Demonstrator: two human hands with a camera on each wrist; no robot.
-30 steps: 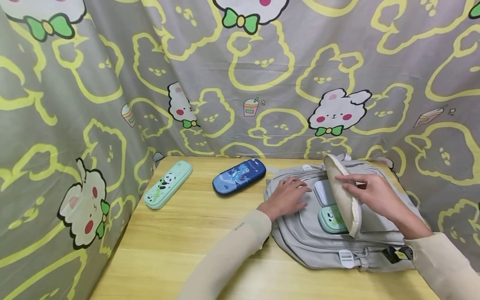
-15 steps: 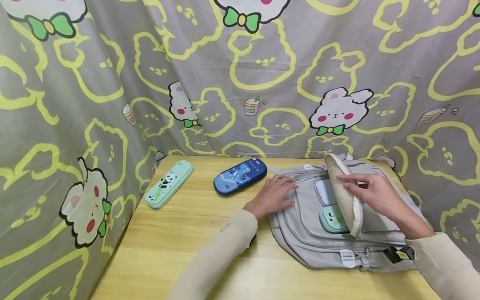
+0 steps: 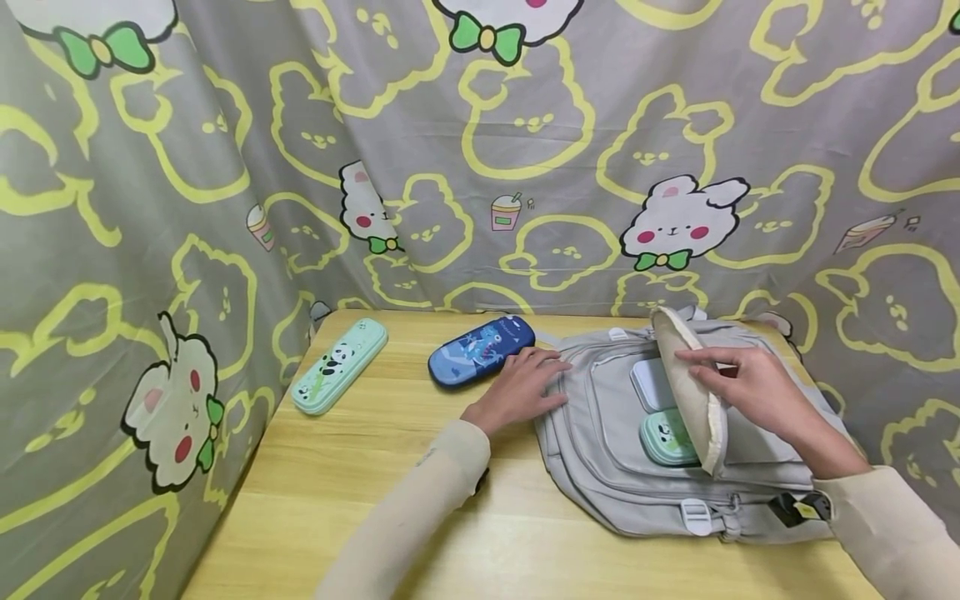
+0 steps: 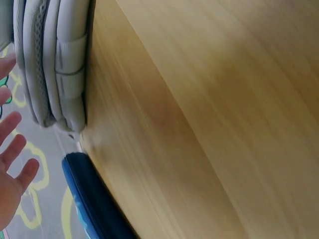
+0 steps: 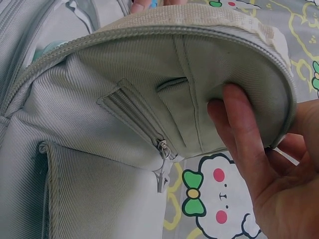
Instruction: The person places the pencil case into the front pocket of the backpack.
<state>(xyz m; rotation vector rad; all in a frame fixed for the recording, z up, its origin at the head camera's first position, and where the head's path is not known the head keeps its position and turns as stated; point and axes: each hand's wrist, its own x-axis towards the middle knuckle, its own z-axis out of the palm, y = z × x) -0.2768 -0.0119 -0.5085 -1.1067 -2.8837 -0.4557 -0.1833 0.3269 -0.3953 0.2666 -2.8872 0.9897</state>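
Observation:
A grey backpack (image 3: 600, 450) lies on the table at the right. My right hand (image 3: 750, 392) holds up its unzipped front flap (image 3: 686, 375), with two fingertips against the inner lining (image 5: 144, 89) in the right wrist view. In the opening beside the flap show a pale case (image 3: 649, 385) and a mint-green panda case (image 3: 663, 437), partly hidden. My left hand (image 3: 521, 387), fingers spread and holding nothing, hovers between the backpack's left edge and a dark blue dinosaur pencil case (image 3: 480, 350). The left wrist view shows its fingertips (image 4: 29, 172) apart from that case.
A mint-green panda pencil case (image 3: 340, 367) lies at the table's back left. Wooden tabletop (image 3: 360, 475) stretches before it. Patterned curtain (image 3: 450, 208) hangs behind and at the left. A black buckle (image 3: 798, 508) sits near the backpack's front corner.
My left hand has moved left, off the backpack towards the dark blue pencil case. The right hand keeps holding the flap in nearly the same place.

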